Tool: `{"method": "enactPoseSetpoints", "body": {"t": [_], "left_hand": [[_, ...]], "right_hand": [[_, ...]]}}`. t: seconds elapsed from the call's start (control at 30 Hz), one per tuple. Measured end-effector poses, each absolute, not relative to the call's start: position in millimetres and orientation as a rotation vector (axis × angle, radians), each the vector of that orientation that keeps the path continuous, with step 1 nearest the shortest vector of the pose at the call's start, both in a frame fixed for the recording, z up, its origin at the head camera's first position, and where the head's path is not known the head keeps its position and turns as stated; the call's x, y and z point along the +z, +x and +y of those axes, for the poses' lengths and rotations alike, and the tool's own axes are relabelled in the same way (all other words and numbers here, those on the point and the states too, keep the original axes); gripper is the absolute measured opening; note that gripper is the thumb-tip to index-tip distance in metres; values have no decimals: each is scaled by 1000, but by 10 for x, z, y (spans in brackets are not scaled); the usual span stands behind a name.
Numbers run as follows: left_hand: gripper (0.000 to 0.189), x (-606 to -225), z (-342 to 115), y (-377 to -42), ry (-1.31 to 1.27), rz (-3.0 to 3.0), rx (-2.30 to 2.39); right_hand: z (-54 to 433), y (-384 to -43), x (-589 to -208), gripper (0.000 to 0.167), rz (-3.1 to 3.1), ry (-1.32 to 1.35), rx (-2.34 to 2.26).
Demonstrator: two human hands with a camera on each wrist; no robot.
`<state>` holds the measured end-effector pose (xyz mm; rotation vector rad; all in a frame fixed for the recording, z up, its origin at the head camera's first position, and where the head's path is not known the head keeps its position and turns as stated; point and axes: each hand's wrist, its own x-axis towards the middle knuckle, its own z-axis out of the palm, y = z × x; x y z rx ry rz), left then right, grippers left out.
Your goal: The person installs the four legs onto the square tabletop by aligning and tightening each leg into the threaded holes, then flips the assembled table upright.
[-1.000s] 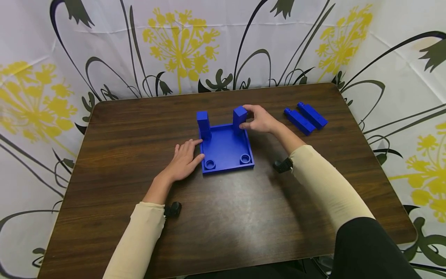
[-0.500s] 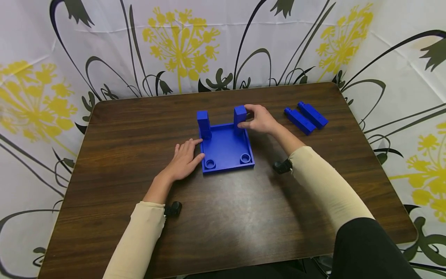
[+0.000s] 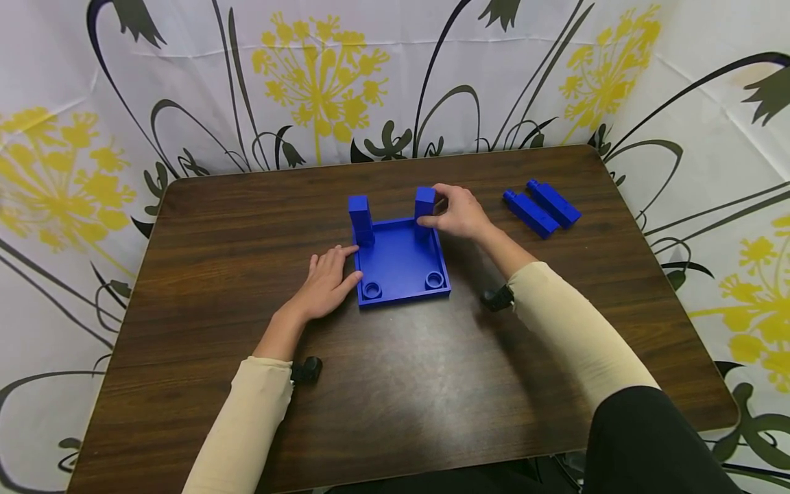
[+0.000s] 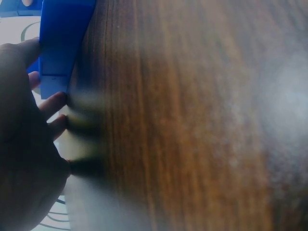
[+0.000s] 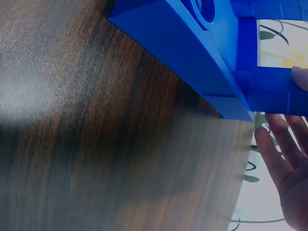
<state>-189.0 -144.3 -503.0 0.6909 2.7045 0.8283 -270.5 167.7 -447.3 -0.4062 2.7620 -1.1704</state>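
A blue square toy tabletop [image 3: 401, 264] lies on the table like a shallow tray, raised rim upward. At its far left corner stands a blue leg [image 3: 361, 221]. A second blue leg [image 3: 424, 202] stands upright at the far right corner, and my right hand [image 3: 461, 214] grips it between thumb and fingers. The right wrist view shows that leg [image 5: 274, 91] meeting the corner with the thumb on its side. My left hand [image 3: 327, 281] rests against the tabletop's left edge, fingers extended. Round sockets [image 3: 372, 291] [image 3: 435, 280] show at the two near corners.
Two more blue legs [image 3: 531, 214] [image 3: 554, 204] with pegged ends lie side by side at the back right of the brown wooden table [image 3: 204, 274]. A white curtain [image 3: 210, 82] with yellow and grey flowers hangs right behind the table.
My right hand has turned slightly and shifted a little left, and the leg it grips has rotated so its faces look squarer to the tabletop. My left hand has stayed in place.
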Motion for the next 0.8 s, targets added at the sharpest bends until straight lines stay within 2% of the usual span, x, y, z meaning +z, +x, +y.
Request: {"method": "enactPoseSetpoints", "body": {"t": [0.5,0.8], "left_hand": [[59,-5048,-1441,-1896,707,2727,834],[60,-5047,-1440,-1895,696,2728,823]], "right_hand": [[1582,-2646,-4478,48,2890,-202,-1032],[1552,-2631,-4477,49,2899,-173,-1037]]}}
